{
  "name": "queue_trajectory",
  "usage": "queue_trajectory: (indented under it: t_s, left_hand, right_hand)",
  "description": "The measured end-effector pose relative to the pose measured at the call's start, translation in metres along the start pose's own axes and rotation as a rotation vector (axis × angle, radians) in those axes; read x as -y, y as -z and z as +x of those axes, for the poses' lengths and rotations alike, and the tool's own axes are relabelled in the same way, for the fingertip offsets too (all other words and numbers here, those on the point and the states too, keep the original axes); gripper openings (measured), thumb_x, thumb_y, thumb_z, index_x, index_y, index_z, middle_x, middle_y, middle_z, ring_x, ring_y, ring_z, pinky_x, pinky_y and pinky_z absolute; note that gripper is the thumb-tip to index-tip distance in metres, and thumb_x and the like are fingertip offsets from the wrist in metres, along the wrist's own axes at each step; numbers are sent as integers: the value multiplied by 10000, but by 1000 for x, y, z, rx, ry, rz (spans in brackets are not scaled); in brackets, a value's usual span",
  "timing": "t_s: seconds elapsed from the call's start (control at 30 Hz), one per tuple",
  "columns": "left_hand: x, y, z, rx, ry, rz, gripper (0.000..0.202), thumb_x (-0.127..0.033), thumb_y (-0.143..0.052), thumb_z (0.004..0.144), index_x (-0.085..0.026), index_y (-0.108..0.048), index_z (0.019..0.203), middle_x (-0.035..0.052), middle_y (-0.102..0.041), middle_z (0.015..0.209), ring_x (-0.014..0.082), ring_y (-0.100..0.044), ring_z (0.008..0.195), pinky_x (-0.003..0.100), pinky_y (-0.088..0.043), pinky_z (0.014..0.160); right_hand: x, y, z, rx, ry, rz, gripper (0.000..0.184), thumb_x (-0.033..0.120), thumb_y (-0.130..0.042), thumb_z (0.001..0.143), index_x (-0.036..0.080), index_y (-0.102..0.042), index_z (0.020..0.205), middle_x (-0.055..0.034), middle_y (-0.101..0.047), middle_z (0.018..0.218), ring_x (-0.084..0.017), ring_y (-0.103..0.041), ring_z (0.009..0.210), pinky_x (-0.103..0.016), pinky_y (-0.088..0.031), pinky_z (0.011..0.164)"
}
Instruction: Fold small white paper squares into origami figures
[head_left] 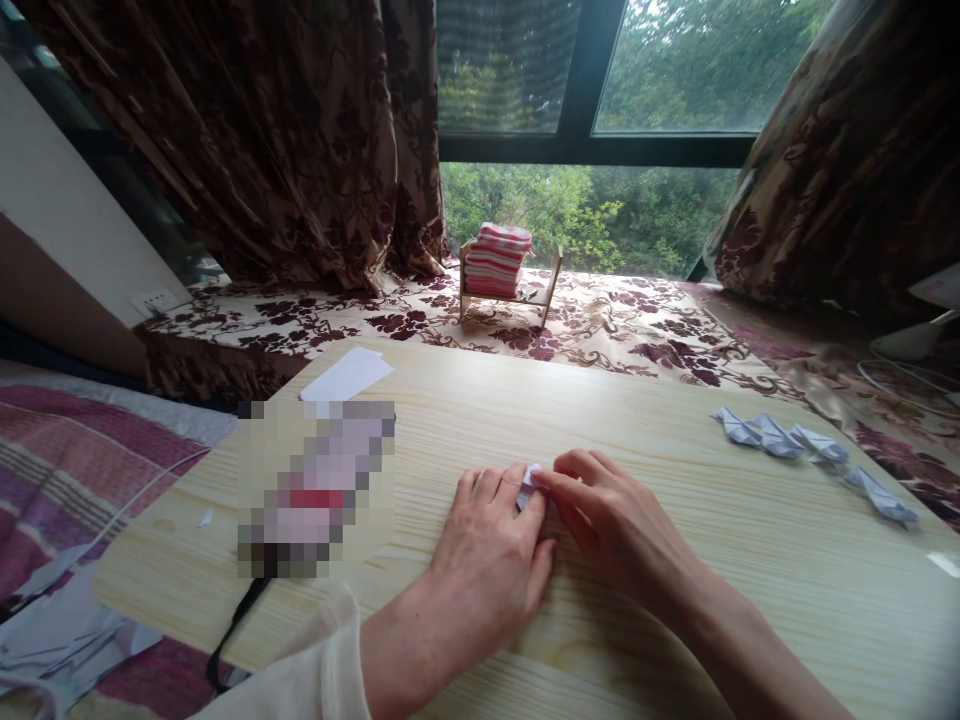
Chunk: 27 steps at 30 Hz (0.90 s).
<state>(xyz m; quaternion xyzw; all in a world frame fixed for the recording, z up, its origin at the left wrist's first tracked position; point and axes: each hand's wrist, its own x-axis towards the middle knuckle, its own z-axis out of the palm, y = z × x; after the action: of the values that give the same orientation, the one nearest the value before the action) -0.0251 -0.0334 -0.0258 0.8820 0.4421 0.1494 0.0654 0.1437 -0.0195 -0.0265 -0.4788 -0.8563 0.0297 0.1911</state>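
A small piece of folded white paper (529, 484) lies on the wooden table (637, 610), mostly covered by my fingers. My left hand (487, 540) holds it down against the tabletop, fingers bent and close together over its left side. From the right, my right hand (607, 500) pinches the same paper's edge between thumb and forefinger. How the paper is folded underneath cannot be made out. At the table's right side sit several folded paper shapes (778, 438) in a slanting row.
White paper strips (346, 375) lie at the table's far left corner. A blurred-out object (319, 490) with a black strap (238, 625) is left of my hands. Beyond the table, a small wooden rack (551, 285) bears folded striped cloths (496, 260). Loose papers (67, 640) lie at lower left.
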Motion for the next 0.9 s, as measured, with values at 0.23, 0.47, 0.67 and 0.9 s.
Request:
queue_trajectory:
  t_s: [0.23,0.47,0.67,0.9]
  left_hand:
    - [0,0,-1,-33,-17,-3,423,-294,-472,858,-115,-525,1237,161,-490,1328,303,-438,1159,490,-351,999]
    - [3,0,-2,-48,-43,-33,394,-280,-481,852,-111,-549,1201,163,-495,1318,292,-447,1150,464,-368,994]
    - [16,5,1,-166,-46,-71,339,-235,-463,855,-137,-585,1156,130,-553,1237,263,-474,1121,453,-345,1009]
    - [17,4,4,-68,-3,-30,321,-239,-451,863,-187,-583,1150,86,-597,1141,253,-501,1073,505,-280,1033]
  right_hand:
    - [0,2,-2,-17,24,-13,306,104,-466,867,247,-651,1064,-74,-585,851,-187,-526,774,-290,-472,664]
    - [-1,1,-2,-29,33,7,319,92,-454,867,239,-649,1072,-76,-578,848,-184,-522,765,-293,-483,660]
    - [0,3,-1,3,24,1,299,77,-444,868,214,-647,1039,-82,-579,862,-190,-516,781,-308,-477,684]
    - [-6,2,-4,-32,28,2,286,118,-445,889,227,-652,1055,-77,-585,855,-187,-539,765,-301,-484,667]
